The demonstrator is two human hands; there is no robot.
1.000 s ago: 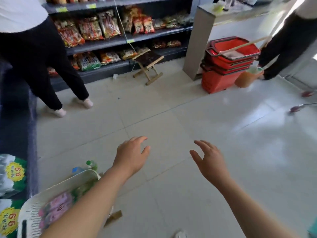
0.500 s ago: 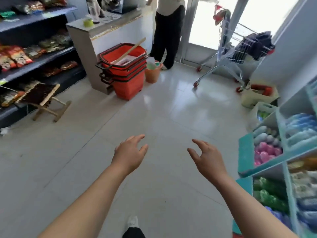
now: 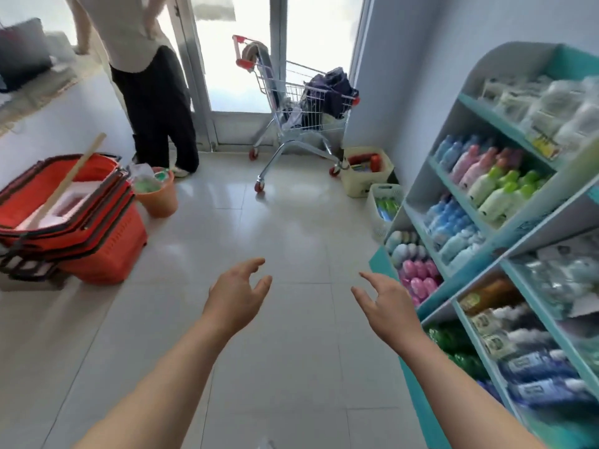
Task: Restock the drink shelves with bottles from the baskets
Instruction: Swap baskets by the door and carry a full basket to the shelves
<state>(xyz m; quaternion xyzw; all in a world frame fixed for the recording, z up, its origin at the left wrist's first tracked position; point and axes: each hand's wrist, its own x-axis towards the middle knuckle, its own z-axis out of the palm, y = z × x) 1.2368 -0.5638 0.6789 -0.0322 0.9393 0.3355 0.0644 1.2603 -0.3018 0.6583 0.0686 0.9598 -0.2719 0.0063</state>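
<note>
My left hand (image 3: 235, 298) and my right hand (image 3: 387, 306) are held out over the tiled floor, both empty with fingers apart. On the right stands a teal drink shelf (image 3: 486, 247) filled with pink, green and blue bottles (image 3: 492, 189). Beyond its far end sit two baskets on the floor: a white basket (image 3: 377, 207) holding green bottles and a cream basket (image 3: 353, 184) holding red items. Both baskets are well ahead of my hands.
A stack of red shopping baskets (image 3: 107, 234) with a wooden stick lies at the left, an orange bucket (image 3: 158, 200) beside it. A person (image 3: 155, 102) stands by the glass door. A shopping cart (image 3: 301, 124) with bags is parked near the door.
The view has swung right, from the snack shelves and a basket at my feet to the drink shelf and door. My hands stay out in front, empty.
</note>
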